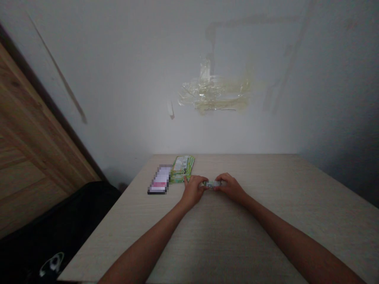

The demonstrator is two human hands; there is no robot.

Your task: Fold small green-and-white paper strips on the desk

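Between my two hands, just above or on the table (204, 236), is a small, narrow packet (212, 184) with green and white print; its exact kind is too small to make out. My left hand (194, 190) grips its left end with thumb and fingers. At its right end, my right hand (231, 188) pinches it the same way. Beyond my left hand lie several flat green-and-white printed packets (183, 165), overlapping in a loose pile.
A phone (160, 179) with a blurred, lit screen lies left of the pile. Behind the table rises a grey wall (133, 79) with crumpled clear tape (217, 92) on it. Down to the left are a black bag-like thing (68, 217) and a wooden panel (32, 130).
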